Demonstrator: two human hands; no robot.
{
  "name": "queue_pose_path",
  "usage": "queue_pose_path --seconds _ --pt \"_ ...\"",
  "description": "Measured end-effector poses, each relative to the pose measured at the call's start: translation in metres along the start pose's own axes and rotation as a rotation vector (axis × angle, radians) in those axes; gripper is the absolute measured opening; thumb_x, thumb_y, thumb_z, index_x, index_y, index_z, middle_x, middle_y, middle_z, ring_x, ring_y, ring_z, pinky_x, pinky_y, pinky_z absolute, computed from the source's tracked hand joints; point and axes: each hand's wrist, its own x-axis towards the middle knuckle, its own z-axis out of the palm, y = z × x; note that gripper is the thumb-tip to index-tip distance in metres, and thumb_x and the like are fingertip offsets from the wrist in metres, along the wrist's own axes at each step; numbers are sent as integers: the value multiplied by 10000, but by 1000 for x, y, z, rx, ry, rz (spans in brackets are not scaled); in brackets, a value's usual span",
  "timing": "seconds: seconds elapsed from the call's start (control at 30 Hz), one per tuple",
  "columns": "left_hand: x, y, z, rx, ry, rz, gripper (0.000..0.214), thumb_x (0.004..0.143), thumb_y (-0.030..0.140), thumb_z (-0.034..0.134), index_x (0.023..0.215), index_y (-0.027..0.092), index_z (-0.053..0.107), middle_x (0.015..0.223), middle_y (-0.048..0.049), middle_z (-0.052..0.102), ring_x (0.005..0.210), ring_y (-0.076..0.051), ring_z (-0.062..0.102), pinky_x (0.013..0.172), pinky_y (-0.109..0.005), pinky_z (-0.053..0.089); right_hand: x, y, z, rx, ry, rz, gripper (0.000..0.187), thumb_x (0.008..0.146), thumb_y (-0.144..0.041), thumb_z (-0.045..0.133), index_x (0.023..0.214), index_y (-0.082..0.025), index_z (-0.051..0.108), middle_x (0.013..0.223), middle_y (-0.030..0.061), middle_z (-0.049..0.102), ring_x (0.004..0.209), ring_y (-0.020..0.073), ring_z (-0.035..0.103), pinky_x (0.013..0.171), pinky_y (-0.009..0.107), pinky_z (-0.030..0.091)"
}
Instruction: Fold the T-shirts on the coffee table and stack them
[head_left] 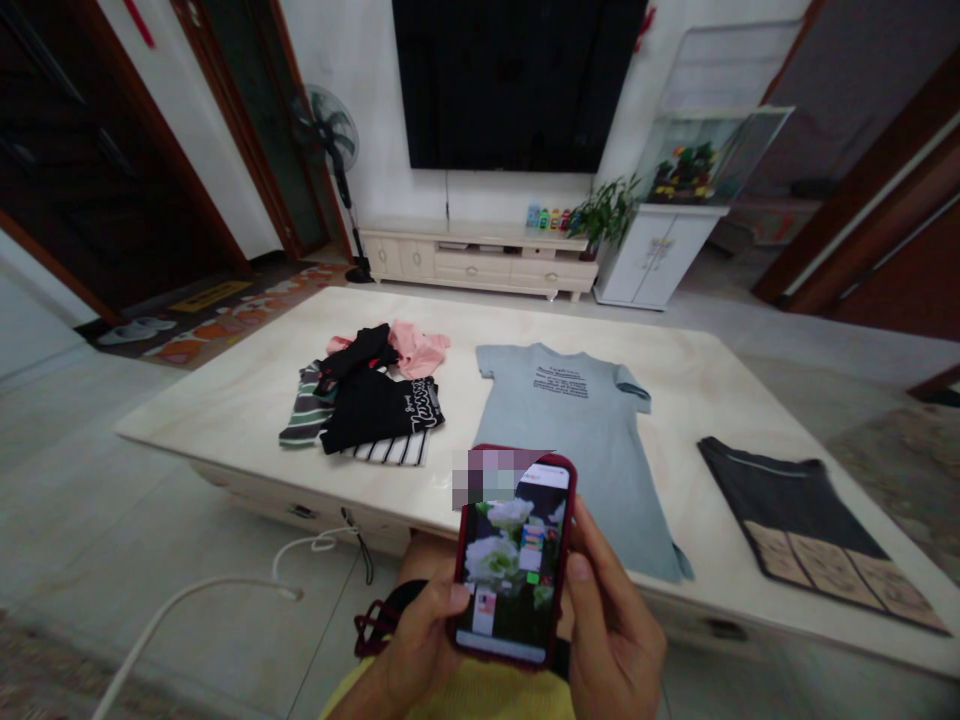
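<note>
One phone in a dark red case (pixel 511 572) fills the head view's lower centre. The left hand (pixel 426 632) grips its left edge, partly closed, thumb on the screen; the right hand (pixel 616 622) curls at the right edge. Steady handling favours light thumbs. Beyond, a blue T-shirt (pixel 581 425) lies on the tabletop (pixel 225 395).

You can cross table (pixel 247 370) between pile (pixel 375 415) and blue shirt (pixel 577 425), or blue shirt and dark shirt (pixel 795 500), near edge to far edge. Left corner gives you room. Dark shirt crowds near right corner; your phone (pixel 502 605) obstructs near edge before blue shirt.
</note>
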Motion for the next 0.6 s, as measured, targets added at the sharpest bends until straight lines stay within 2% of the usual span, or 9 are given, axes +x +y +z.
queue_pose_path --seconds 0.4,0.6 --pt "-2 -3 -6 21 -6 23 415 686 348 619 1036 128 654 949 -131 685 930 -303 620 833 -441 462 -2 -1 2 104 0 110 364 844 -297 525 1206 -277 545 1215 30 585 1094 237 561 897 403 489" --pt "-4 -8 -12 39 44 -6 415 667 297 684 1052 152 636 919 -115 695 895 -286 638 795 -419 488 -2 2 2 82 -9 81 369 846 -274 526 1214 -296 533 1244 17 558 1091 217 563 890 358 496"
